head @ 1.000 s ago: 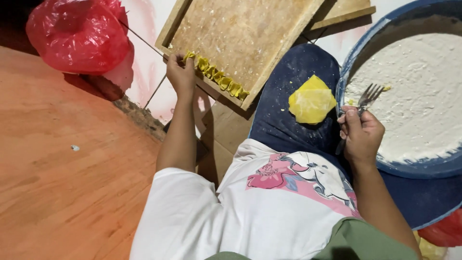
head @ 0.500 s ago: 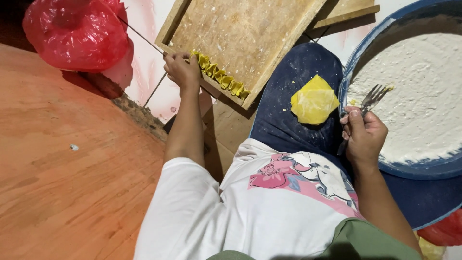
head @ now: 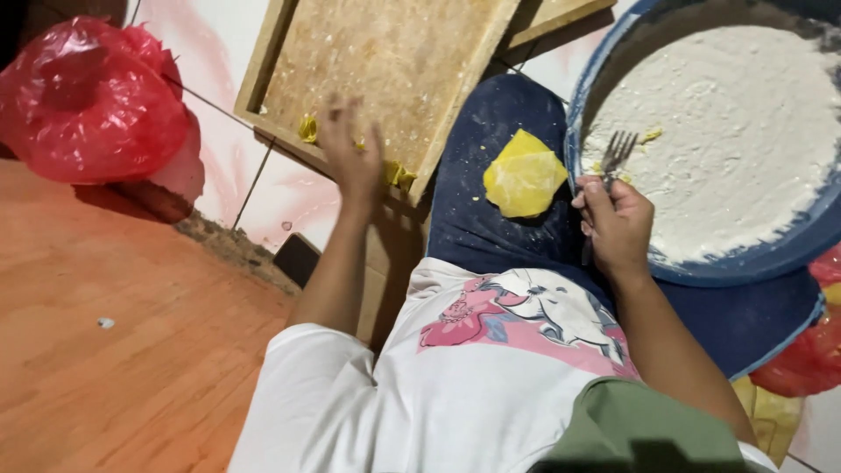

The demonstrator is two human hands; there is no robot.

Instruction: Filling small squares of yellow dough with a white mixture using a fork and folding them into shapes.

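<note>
My left hand (head: 350, 153) reaches over the near edge of a shallow wooden tray (head: 394, 52), fingers spread, blurred by motion, covering part of a row of small yellow dough pieces (head: 308, 129) along that edge. My right hand (head: 615, 221) grips a metal fork (head: 616, 153) whose tines point into the white flour in a big blue basin (head: 745, 258). A yellow lump of dough (head: 524, 175) lies on my dark blue trouser leg between the two hands.
A red plastic bag (head: 92, 101) sits at the upper left on the pale tiled floor. An orange wooden surface (head: 123, 350) fills the lower left. More red plastic (head: 810, 359) shows at the right edge under the basin.
My left hand has moved along the tray's near edge, over the row of yellow pieces, and its fingers have spread. The right hand keeps the fork at the basin's rim.
</note>
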